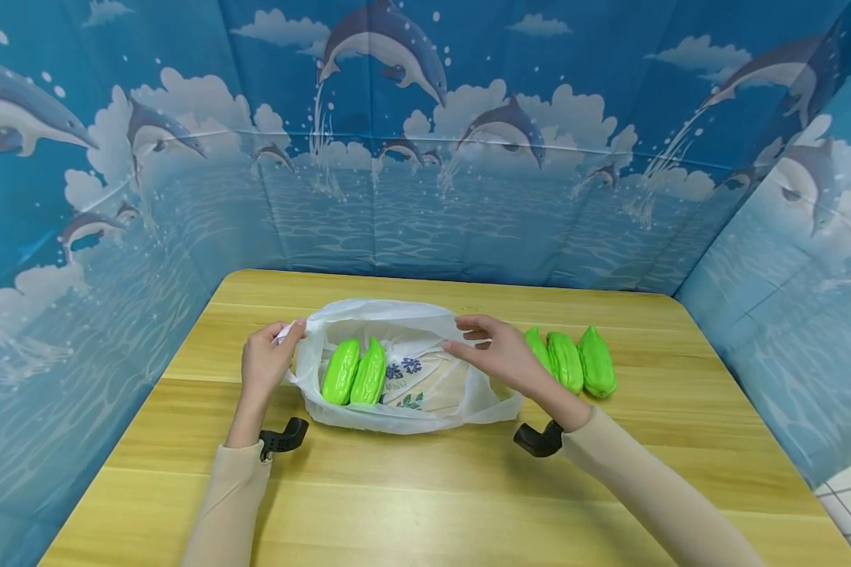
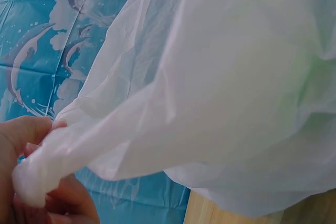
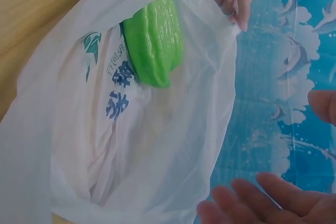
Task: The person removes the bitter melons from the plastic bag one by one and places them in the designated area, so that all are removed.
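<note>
White plastic bag (image 1: pixel 390 423), apparently mid-loading; left hand (image 1: pixel 268 358) gripping one end; right hand (image 1: pixel 492 353) empty, fingers loosely extended; next, probably, grasping a green vegetable (image 1: pixel 597 364) outside.

Large dark-blue Chinese characters (image 3: pixel 124 74) and a smaller line of characters (image 3: pixel 116 59) stand on the white plastic bag (image 3: pixel 173 135), too unclear to read with certainty.

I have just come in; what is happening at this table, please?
A person's left hand pinches a white plastic bag at its left end; the right hand, holding nothing, is at its right side. Two green gourds, perhaps bitter melons, lie inside the bag; three more gourds lie on the wooden table to its right.
</note>
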### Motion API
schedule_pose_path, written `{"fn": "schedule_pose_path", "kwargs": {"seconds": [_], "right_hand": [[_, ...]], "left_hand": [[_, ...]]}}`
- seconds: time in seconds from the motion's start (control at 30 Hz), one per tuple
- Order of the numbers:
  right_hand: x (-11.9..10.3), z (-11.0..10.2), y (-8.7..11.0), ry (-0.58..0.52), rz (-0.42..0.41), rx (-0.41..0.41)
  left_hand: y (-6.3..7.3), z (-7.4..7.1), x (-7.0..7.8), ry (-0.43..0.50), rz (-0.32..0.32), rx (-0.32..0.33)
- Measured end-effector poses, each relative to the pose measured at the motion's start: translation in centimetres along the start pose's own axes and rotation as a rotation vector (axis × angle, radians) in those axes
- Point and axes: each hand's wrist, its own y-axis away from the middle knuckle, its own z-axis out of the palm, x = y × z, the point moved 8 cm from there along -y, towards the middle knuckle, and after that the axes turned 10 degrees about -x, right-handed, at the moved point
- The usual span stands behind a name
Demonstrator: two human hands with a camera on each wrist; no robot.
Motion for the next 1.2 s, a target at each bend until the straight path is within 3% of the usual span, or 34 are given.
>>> {"fn": "schedule_pose_path", "kwargs": {"seconds": [0.67,1.2], "right_hand": [[-0.6,3.1,-3.9,0.092,-0.001,-0.150],[0.1,4.8,-6.0,0.103,0.043,-0.195]], "left_hand": [[-0.1,0.2,-0.2,-0.003,-0.012,-0.004],[-0.1,0.3,-0.2,-0.017,0.000,-0.001]]}}
